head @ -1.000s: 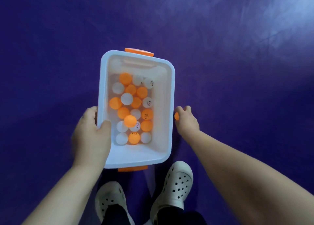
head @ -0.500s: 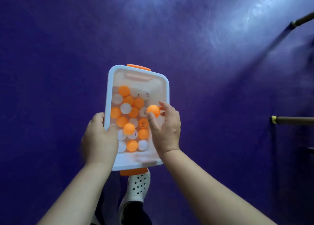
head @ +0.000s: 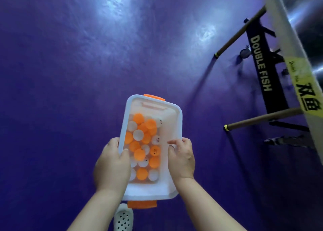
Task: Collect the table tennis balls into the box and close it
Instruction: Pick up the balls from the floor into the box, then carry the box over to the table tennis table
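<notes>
A translucent white box (head: 172,124) with orange latches at both ends hangs in front of me, lid off. Several orange and white table tennis balls (head: 143,143) lie inside it, mostly on the left half. My left hand (head: 111,166) grips the box's left rim, thumb inside. My right hand (head: 182,156) rests at the right rim with fingers spread over the inside wall and nothing held in it.
The purple floor (head: 70,73) spreads all around. A table tennis table (head: 297,59) with black "Double Fish" legs and brown bars stands at the right. One white perforated shoe (head: 123,218) shows below the box.
My right hand carried an orange ball from beside the box over it and let it go inside. The view has swung up and right, bringing the table into sight.
</notes>
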`<state>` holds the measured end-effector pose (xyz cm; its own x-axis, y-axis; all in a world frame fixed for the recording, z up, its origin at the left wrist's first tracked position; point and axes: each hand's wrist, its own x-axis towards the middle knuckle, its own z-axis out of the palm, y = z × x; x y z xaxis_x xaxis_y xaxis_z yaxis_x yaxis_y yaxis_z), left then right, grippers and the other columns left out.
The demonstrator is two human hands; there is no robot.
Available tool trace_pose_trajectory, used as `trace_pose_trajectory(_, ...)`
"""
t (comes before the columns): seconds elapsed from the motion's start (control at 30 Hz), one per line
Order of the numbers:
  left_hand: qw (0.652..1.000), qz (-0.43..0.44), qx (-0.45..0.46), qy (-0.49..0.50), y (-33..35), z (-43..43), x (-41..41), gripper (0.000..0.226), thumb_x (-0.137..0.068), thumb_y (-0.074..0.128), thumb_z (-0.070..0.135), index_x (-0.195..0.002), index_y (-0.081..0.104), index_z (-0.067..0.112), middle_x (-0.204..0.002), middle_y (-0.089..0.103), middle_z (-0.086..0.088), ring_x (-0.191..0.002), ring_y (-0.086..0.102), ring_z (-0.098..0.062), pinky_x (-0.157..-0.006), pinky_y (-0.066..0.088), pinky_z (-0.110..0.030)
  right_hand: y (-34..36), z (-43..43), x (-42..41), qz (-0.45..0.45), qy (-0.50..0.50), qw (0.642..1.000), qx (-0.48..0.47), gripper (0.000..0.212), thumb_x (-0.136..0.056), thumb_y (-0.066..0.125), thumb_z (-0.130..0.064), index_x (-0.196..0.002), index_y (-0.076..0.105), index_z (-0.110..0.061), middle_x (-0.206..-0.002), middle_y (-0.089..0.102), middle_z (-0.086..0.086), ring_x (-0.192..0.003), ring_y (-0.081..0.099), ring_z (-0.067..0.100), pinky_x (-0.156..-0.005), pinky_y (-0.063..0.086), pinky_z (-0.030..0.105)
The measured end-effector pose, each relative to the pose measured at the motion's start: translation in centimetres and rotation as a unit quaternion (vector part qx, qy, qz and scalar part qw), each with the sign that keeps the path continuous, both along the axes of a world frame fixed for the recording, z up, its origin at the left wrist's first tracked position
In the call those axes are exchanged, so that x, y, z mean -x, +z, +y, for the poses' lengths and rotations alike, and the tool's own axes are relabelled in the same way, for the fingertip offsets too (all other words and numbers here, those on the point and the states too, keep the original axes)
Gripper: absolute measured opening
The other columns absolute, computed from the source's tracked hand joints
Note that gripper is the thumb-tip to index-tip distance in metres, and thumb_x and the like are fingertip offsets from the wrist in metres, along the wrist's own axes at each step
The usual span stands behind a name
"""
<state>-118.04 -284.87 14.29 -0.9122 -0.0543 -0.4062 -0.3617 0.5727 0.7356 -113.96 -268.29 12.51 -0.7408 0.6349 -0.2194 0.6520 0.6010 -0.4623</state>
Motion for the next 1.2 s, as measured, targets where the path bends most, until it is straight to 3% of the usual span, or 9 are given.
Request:
trace_pose_trajectory(0.23, 0.997, 0.023, 0.027, -0.066, 11.7, 3.6, 0.5, 0.006, -0.091, 0.046, 0.019, -0.087, 0.051, 0.018, -0.081, 0.056, 0.001, -0.065, 0.050, -0.018, -0.049, 0.029, -0.027, 11.7, 4.3, -0.8, 0.014, -0.012, 1.000, 0.020, 0.020, -0.091, 0.049, -0.015, -0.097, 0.068, -0.019, -0.097, 0.050, -0.006, -0.076, 0.056, 0.018, -0.057, 0.044, 0.029)
trace_pose_trajectory(0.4, 0.994, 0.034, 0.014, -0.102, 17.4, 4.7, 1.1, 0.009, -0.090, 0.045, 0.018, -0.084, 0.052, 0.019, -0.079, 0.059, 0.001, -0.065, 0.053, -0.019, -0.050, 0.034, -0.028, 17.9, 5.5, -2.4, 0.030, 0.000, 0.999, 0.034, 0.029, -0.092, 0.048, -0.014, -0.113, 0.063, -0.027, -0.103, 0.051, -0.006, -0.083, 0.059, 0.018, -0.061, 0.047, 0.029)
trace_pose_trajectory(0.57, 0.990, 0.031, -0.014, -0.134, 22.1, 5.1, 2.4, 0.013, -0.088, 0.045, 0.017, -0.076, 0.050, 0.021, -0.072, 0.058, 0.002, -0.063, 0.052, -0.018, -0.049, 0.032, -0.028, 22.8, 4.9, -3.2, 0.039, -0.014, 0.999, -0.001, 0.055, -0.091, 0.048, -0.011, -0.140, 0.038, -0.035, -0.111, 0.050, -0.004, -0.079, 0.056, 0.018, -0.063, 0.050, 0.031)
trace_pose_trajectory(0.73, 0.979, 0.040, -0.045, -0.194, 26.7, 4.4, 4.0, 0.017, -0.088, 0.047, 0.018, -0.071, 0.047, 0.022, -0.067, 0.055, 0.004, -0.059, 0.050, -0.014, -0.048, 0.031, -0.027, 27.6, 3.4, -3.5, 0.042, -0.064, 0.997, -0.004, 0.065, -0.090, 0.047, -0.010, -0.146, 0.024, -0.035, -0.119, 0.049, -0.003, -0.076, 0.049, 0.015, -0.054, 0.036, 0.019)
trace_pose_trajectory(0.97, 0.958, 0.079, -0.067, -0.267, 31.3, 3.5, 5.8, 0.016, -0.088, 0.050, 0.017, -0.073, 0.050, 0.014, -0.068, 0.056, 0.000, -0.061, 0.050, -0.016, -0.050, 0.036, -0.029, 33.0, 1.4, -3.8, 0.059, -0.121, 0.991, -0.002, 0.065, -0.090, 0.047, -0.012, -0.146, 0.023, -0.035, -0.138, 0.045, -0.002, -0.109, 0.055, 0.021, -0.075, 0.047, 0.029)
trace_pose_trajectory(1.2, 0.940, 0.095, -0.071, -0.321, 33.7, 7.3, 5.7, 0.014, -0.085, 0.051, 0.014, -0.072, 0.050, 0.010, -0.065, 0.056, -0.003, -0.059, 0.046, -0.017, -0.051, 0.034, -0.031, 35.9, 3.3, -6.0, 0.095, -0.183, 0.978, 0.015, 0.070, -0.088, 0.048, -0.013, -0.147, 0.017, -0.034, -0.145, 0.040, -0.002, -0.121, 0.050, 0.020, -0.093, 0.049, 0.038)
